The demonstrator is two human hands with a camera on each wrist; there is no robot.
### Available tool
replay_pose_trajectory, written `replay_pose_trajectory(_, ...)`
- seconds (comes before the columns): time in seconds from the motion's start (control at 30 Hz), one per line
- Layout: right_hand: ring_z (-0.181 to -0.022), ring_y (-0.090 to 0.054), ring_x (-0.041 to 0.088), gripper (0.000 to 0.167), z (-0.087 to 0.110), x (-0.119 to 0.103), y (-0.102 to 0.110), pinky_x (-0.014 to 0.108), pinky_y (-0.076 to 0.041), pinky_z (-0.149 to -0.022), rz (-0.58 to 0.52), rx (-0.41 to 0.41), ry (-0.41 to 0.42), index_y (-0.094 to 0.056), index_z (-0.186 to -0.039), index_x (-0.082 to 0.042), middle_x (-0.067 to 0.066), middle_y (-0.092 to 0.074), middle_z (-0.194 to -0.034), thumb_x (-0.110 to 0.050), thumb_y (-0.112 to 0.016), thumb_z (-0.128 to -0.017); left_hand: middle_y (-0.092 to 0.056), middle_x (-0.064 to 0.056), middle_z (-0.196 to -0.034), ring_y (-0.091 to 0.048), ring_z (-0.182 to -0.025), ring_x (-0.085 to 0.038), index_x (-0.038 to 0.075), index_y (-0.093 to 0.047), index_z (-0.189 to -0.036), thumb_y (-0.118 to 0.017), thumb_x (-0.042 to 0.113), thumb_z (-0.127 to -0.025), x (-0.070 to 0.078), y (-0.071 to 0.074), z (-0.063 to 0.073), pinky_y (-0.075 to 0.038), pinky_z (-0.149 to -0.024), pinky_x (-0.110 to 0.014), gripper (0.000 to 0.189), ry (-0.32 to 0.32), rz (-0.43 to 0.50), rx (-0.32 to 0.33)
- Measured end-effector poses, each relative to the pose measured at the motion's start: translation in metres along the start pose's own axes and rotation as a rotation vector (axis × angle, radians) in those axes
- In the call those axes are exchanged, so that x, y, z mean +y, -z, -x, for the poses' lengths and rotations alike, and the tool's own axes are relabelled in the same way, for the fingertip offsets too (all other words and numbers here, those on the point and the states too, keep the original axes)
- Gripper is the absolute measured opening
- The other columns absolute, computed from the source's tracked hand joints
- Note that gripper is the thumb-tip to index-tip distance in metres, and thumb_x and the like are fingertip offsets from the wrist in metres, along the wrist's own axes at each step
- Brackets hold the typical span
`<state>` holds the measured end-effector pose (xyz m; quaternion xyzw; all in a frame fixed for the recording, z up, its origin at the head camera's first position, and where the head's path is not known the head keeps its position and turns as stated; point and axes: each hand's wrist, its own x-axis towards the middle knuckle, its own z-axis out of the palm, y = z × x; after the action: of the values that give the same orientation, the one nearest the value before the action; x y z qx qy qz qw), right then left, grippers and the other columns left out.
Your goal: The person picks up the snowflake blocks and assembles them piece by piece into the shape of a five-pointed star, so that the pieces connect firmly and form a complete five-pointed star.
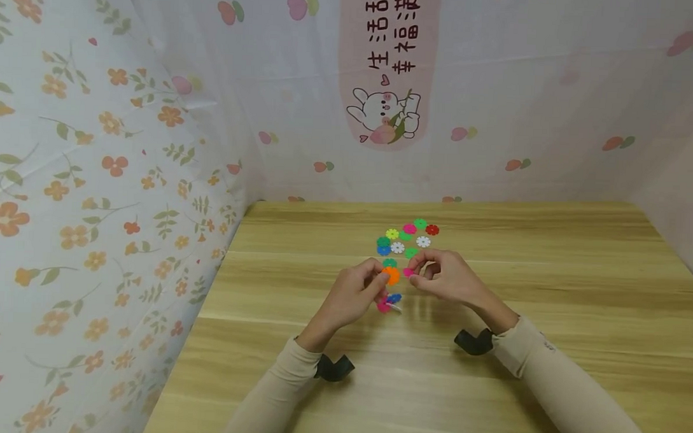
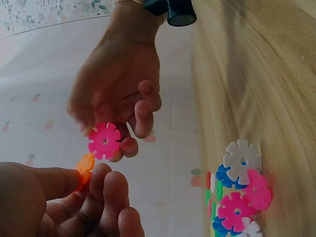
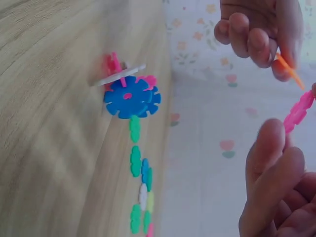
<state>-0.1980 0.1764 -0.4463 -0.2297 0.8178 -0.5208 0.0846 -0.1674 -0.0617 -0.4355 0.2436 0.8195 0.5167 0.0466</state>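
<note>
My left hand (image 1: pixel 351 294) pinches an orange notched snowflake disc (image 1: pixel 392 275) between thumb and forefinger. Opposite it, my right hand (image 1: pixel 452 279) holds a pink snowflake disc (image 2: pixel 104 141) by its edge. The two discs are edge toward edge and very close; whether they touch I cannot tell. Below the hands, a cluster of joined discs sits on the table, with a blue disc (image 3: pixel 127 98), a white disc (image 2: pixel 242 161) and a pink disc (image 2: pixel 236 211) in it.
Several loose discs lie beyond the hands on the wooden table (image 1: pixel 551 262), among them a yellow disc (image 1: pixel 392 233), a red disc (image 1: pixel 432 230) and a white disc (image 1: pixel 422 242). Patterned cloth (image 1: pixel 259 79) hangs behind and at the left. Dark wrist mounts stick out below both sleeves.
</note>
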Motion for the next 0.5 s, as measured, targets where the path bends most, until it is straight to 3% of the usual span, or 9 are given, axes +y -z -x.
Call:
replay_pose_trajectory(0.13,-0.066,-0.062,0.021,0.013,0.002,-0.003,0.001,0.031,-0.049,-0.055,0.039,-0.006,0.039,-0.067,-0.096,-0.012,0.003,-0.069,-0.09,-0.012,-0.075,-0.086,-0.068,-0.017,-0.08,-0.066,-0.068,-0.029,0.007,-0.059,-0.101,-0.052,0.016,-0.105,-0.001,-0.001,-0.001,-0.051,-0.057,-0.026,0.013,-0.03,-0.007,0.002)
replay_pose_trajectory(0.27,-0.066,-0.063,0.017,0.013,0.003,-0.006,0.002,0.034,-0.052,-0.063,0.087,-0.001,0.094,-0.068,-0.097,-0.013,0.0,-0.067,-0.087,-0.012,-0.075,-0.085,-0.065,-0.006,-0.076,-0.062,-0.062,-0.022,0.008,-0.059,-0.103,-0.054,0.017,-0.105,-0.001,-0.001,-0.001,-0.047,-0.053,-0.025,0.011,-0.072,-0.03,0.022)
replay_pose_trajectory(0.37,-0.065,-0.063,0.016,0.013,0.005,-0.01,0.002,0.031,-0.05,-0.057,0.113,0.008,0.121,-0.069,-0.096,-0.015,-0.002,-0.067,-0.085,-0.011,-0.075,-0.085,-0.065,0.001,-0.077,-0.06,-0.062,-0.011,0.009,-0.06,-0.104,-0.055,0.017,-0.104,-0.001,-0.003,-0.002,-0.05,-0.054,-0.026,0.009,-0.089,-0.041,0.042)
replay_pose_trajectory(0.5,-0.068,-0.062,0.015,0.015,0.007,-0.013,0.002,0.03,-0.047,-0.052,0.126,0.026,0.133,-0.069,-0.096,-0.017,-0.004,-0.067,-0.085,-0.011,-0.075,-0.085,-0.066,0.0,-0.081,-0.062,-0.064,-0.013,0.008,-0.061,-0.104,-0.057,0.015,-0.103,0.0,-0.004,-0.002,-0.053,-0.056,-0.027,0.008,-0.104,-0.046,0.06)
